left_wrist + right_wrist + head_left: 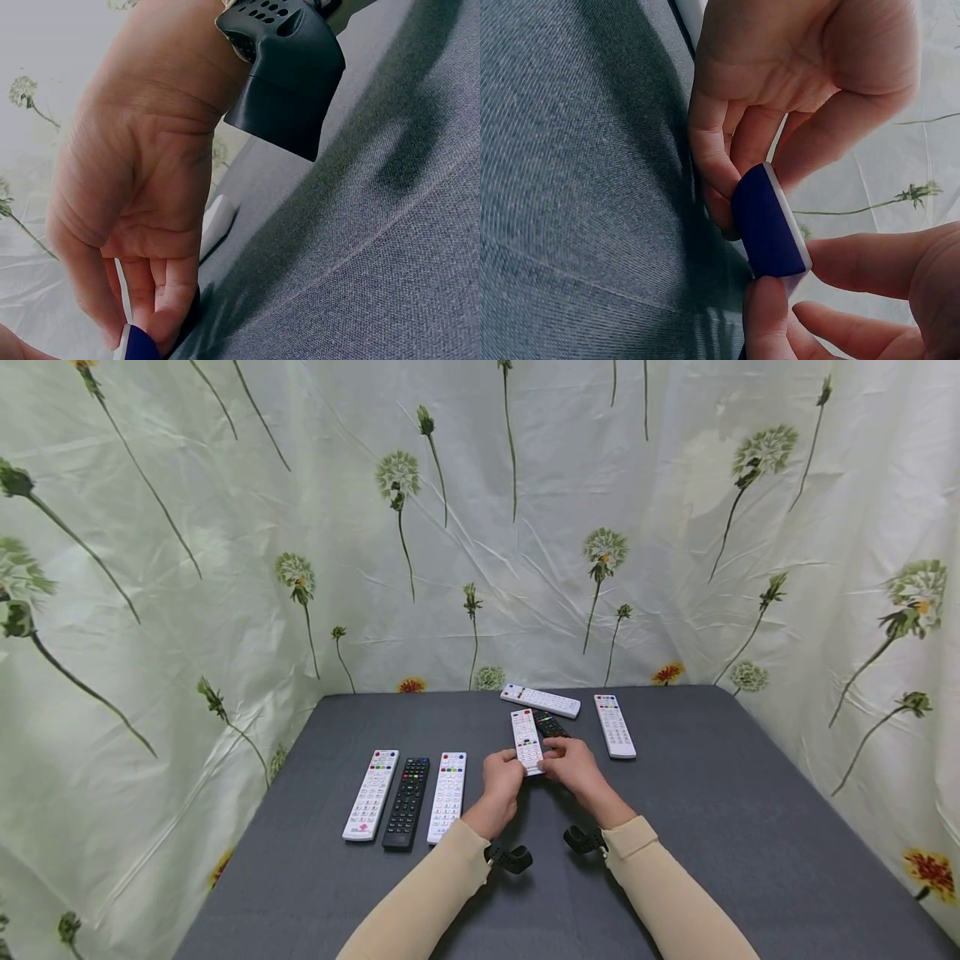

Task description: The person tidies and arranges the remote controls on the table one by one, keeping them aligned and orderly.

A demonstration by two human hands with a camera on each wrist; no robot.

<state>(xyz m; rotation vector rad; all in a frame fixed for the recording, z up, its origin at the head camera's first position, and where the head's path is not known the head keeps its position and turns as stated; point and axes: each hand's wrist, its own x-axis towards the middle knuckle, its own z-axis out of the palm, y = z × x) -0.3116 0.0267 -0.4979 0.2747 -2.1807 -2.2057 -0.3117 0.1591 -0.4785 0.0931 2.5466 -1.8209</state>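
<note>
Both hands hold a white remote control (527, 737) raised above the dark table, with its buttons facing up. My left hand (501, 781) pinches its near left corner and my right hand (576, 770) the near right corner. The remote's blue end (769, 225) shows between the fingers in the right wrist view, and only a corner of this blue end (140, 345) appears in the left wrist view. Partly hidden behind the held remote and the right hand lies a black remote (550, 724).
On the left of the table (675, 860) lie a white remote (371, 795), a black remote (407, 803) and another white remote (447, 797), side by side. One white remote (540, 700) lies crosswise at the back edge, another (615, 727) to its right. A flowered curtain (337, 527) surrounds the table.
</note>
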